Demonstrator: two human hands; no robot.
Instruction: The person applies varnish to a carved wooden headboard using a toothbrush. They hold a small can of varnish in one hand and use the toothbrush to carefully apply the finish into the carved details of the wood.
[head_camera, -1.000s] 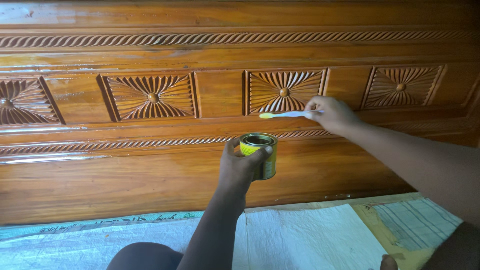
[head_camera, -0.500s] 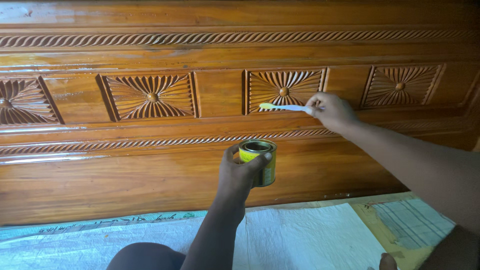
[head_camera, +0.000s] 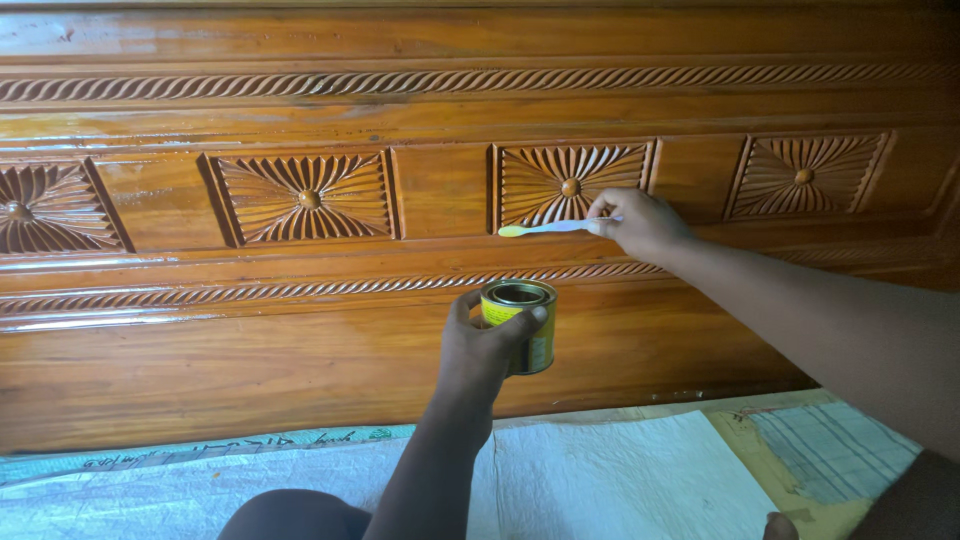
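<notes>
My left hand (head_camera: 482, 340) grips a small open yellow tin can (head_camera: 522, 322), held upright in front of a glossy carved wooden panel (head_camera: 300, 330). My right hand (head_camera: 632, 222) holds a white toothbrush with a yellow-green head (head_camera: 545, 229). The brush head rests at the lower left corner of a carved sunburst square (head_camera: 570, 185). The tin sits below the brush, apart from it.
Other carved sunburst squares (head_camera: 305, 197) (head_camera: 805, 175) and rope-pattern mouldings (head_camera: 400, 78) run along the panel. Woven plastic sheeting (head_camera: 620, 475) covers the floor below. My knee (head_camera: 290, 515) shows at the bottom edge.
The brush tip moved up onto the carved square, then came back down and left to its lower left corner. The tin dropped slightly and stayed there.
</notes>
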